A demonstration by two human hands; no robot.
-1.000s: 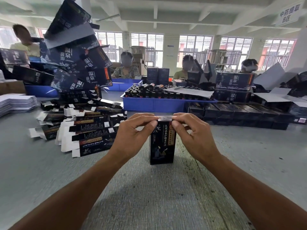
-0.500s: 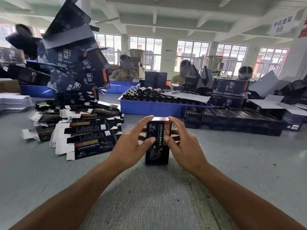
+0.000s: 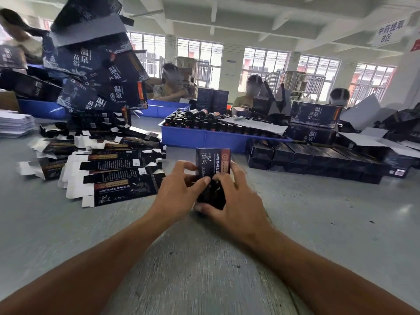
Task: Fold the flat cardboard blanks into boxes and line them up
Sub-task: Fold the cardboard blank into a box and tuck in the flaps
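Both hands have slid down the box (image 3: 212, 169): left hand (image 3: 179, 192) and right hand (image 3: 236, 201) clasp its glossy black sides (upright, rectangular), right of the flat blanks (image 3: 118, 176).

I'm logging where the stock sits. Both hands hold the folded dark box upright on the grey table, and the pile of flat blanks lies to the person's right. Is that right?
Not quite. The head view shows the pile of flat blanks on the person's left, not the right. The rest holds: the left hand and right hand hold the folded dark box upright on the grey table.
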